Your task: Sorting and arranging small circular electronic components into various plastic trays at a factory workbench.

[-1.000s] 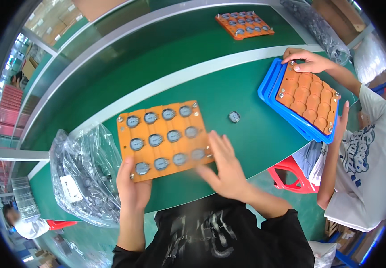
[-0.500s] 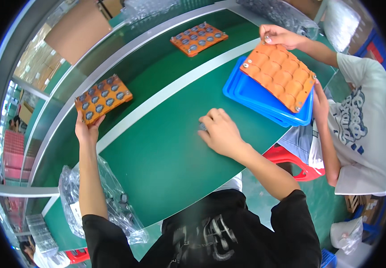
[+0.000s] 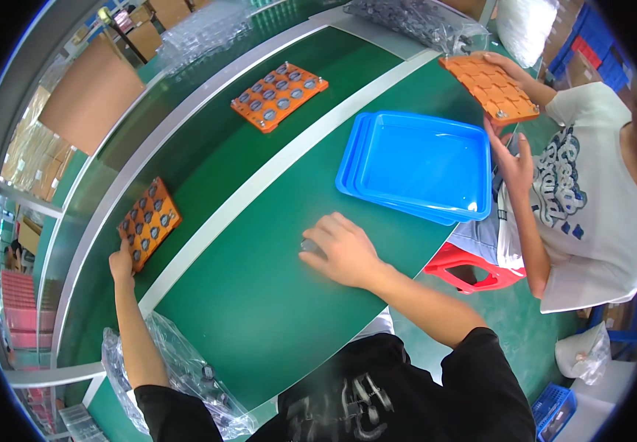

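My left hand point(image 3: 121, 258) grips the near corner of an orange tray point(image 3: 140, 249) whose round pockets hold several dark grey pieces. That tray rests on the green belt at the left, turned at an angle. Over the green tabletop my right hand point(image 3: 342, 252) is closed around a small grey piece point(image 3: 311, 247), which shows between thumb and fingers; its kind cannot be made out. Farther along the belt lies a second orange tray point(image 3: 268, 118), also filled with grey pieces. No hand touches it.
Stacked blue trays point(image 3: 421, 124) stand on the green table point(image 3: 259, 324) to the right. Beyond them a co-worker's hands hold an orange plate point(image 3: 491, 85). A clear plastic bag point(image 3: 178, 361) with dark pieces lies near my left forearm. A metal rail point(image 3: 219, 217) divides table and belt.
The left orange tray has turned and come lower, my left hand now at its near corner. The co-worker has lifted the orange plate off the blue trays. My view has shifted somewhat.
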